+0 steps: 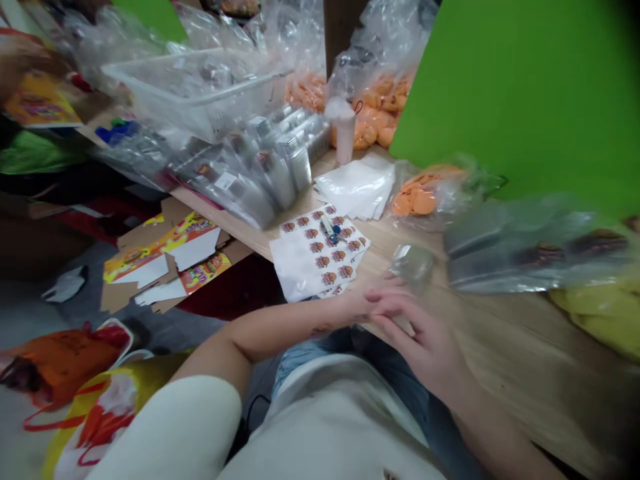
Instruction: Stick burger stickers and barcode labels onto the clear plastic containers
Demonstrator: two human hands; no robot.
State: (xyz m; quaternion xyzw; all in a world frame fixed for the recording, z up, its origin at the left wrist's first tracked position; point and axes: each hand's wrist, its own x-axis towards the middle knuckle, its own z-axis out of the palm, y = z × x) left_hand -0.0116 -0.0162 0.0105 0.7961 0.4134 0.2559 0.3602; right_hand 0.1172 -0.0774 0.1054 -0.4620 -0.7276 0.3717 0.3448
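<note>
My left hand (pixel 357 303) and my right hand (pixel 420 333) meet over the wooden table (pixel 505 333), slightly blurred, with the right fingers lying across the left. A pale strip (pixel 403 325) shows under my right hand, but I cannot tell what it is. Just beyond them lies a small clear plastic bag (pixel 413 267). To the left, a sheet of round printed stickers (pixel 317 257) carries small scissors with blue handles (pixel 331 231). A stack of white sheets (pixel 357 187) and a bag of orange pieces (pixel 420 197) lie farther along.
Sealed clear packs of silver items (pixel 245 173) and a clear plastic crate (pixel 195 87) crowd the table's back, beside a pale bottle (pixel 345 133). Bagged packets (pixel 530 250) lie to the right. Printed cardboard (pixel 165 257) and a carrier bag (pixel 65 360) lie on the floor left.
</note>
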